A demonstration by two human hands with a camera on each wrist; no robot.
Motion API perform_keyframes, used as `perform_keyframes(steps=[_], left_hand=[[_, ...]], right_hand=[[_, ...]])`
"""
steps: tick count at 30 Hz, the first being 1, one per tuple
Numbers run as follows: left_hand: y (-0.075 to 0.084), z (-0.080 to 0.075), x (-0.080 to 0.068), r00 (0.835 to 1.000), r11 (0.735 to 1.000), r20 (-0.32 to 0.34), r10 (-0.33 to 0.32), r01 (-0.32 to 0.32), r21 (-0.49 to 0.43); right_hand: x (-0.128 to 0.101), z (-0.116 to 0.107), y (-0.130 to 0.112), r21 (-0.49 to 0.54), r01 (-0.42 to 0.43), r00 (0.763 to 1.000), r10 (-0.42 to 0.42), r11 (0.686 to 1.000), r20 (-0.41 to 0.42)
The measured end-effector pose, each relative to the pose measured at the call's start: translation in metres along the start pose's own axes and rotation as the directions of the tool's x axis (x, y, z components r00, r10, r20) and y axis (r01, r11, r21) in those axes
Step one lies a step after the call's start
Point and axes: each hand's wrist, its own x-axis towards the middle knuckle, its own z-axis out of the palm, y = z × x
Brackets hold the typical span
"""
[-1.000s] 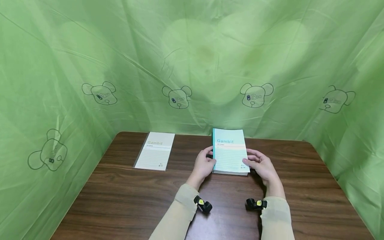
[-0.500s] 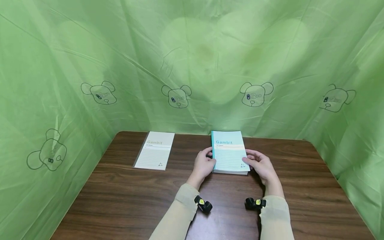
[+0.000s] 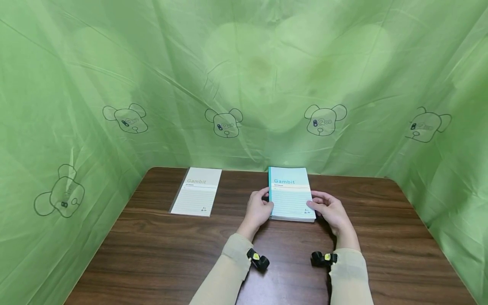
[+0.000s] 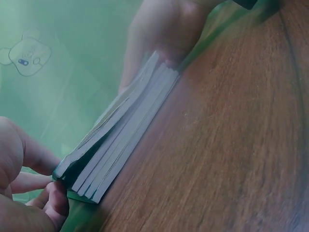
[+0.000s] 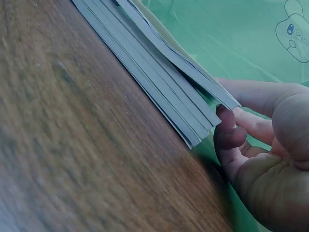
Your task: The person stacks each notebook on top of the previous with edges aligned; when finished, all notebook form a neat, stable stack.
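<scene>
In the head view a stack of several notebooks lies near the table's back edge, topped by a notebook (image 3: 290, 195) with a white cover, a teal spine and the word Gambit. My left hand (image 3: 258, 210) pinches this top notebook at its left edge. On the opposite side my right hand (image 3: 332, 210) pinches its right edge, thumb over the cover. Both wrist views show the lower notebooks (image 4: 123, 142) pressed together, with a narrow wedge-shaped gap below the top notebook (image 5: 193, 70). Some fingertips of the right hand (image 5: 270, 140) reach into that gap.
A single notebook (image 3: 196, 192) with a dark spine lies flat to the left of the stack. The brown wooden table (image 3: 183, 254) runs back to a green curtain (image 3: 244, 76) printed with bear heads, which also hangs along both sides.
The top notebook has come down slightly toward the person and now lines up more closely with the stack. Both hands keep their hold and have barely shifted.
</scene>
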Motion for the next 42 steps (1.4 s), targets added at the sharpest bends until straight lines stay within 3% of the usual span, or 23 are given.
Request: perform_keyframes(steps=[15, 24, 32, 42], left_hand=[[-0.008, -0.001, 0.002, 1.000, 0.998, -0.009, 0.008, -0.007, 0.060], [-0.009, 0.000, 0.003, 0.998, 0.990, -0.022, 0.065, -0.062, 0.129], [-0.008, 0.000, 0.004, 0.999, 0.993, -0.022, 0.039, -0.036, 0.110], [-0.006, -0.002, 0.002, 0.998, 0.993, -0.023, 0.050, -0.047, 0.110]], right_hand=[[-0.002, 0.008, 0.000, -0.106, 0.018, 0.998, -0.024, 0.994, -0.053], [-0.002, 0.006, -0.001, -0.119, 0.025, 0.998, -0.032, 0.993, -0.061], [-0.003, 0.009, -0.007, -0.131, 0.001, 0.995, -0.014, 0.991, -0.096], [-0.003, 0.011, -0.007, -0.131, -0.056, 0.992, 0.040, 0.990, -0.122]])
